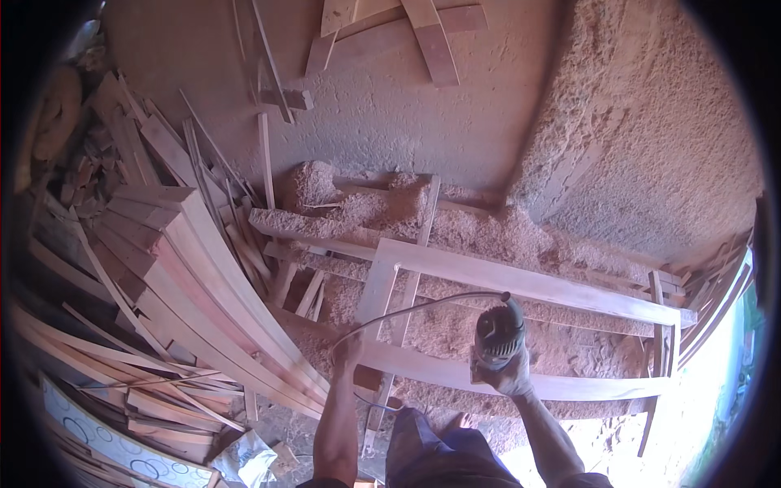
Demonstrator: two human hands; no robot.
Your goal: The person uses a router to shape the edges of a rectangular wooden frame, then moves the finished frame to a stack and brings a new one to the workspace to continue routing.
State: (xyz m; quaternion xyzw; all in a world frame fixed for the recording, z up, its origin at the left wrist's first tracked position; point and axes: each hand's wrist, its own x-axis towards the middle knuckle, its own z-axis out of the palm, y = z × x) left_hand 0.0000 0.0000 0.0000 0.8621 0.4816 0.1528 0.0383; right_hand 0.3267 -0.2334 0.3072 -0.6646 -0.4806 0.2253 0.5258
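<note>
both hands apart: right hand (511, 376) clamps sander (498, 333), left hand (347, 351) grips frame (455, 372) edge.

**Frame in the middle, timber to the left, shavings behind**

A rectangular wooden frame of long rails and short cross-pieces (521, 281) lies across the middle, on a heap of loose wood shavings (455, 236) that spreads behind and under it. On its near rail rests a handheld power sander (498, 335) under the right hand (511, 376); the left hand (348, 351) sits on the same rail, further left. A stack of long sawn planks (203, 285) lies left of the frame. Crossed boards (407, 32) lean far behind.
</note>
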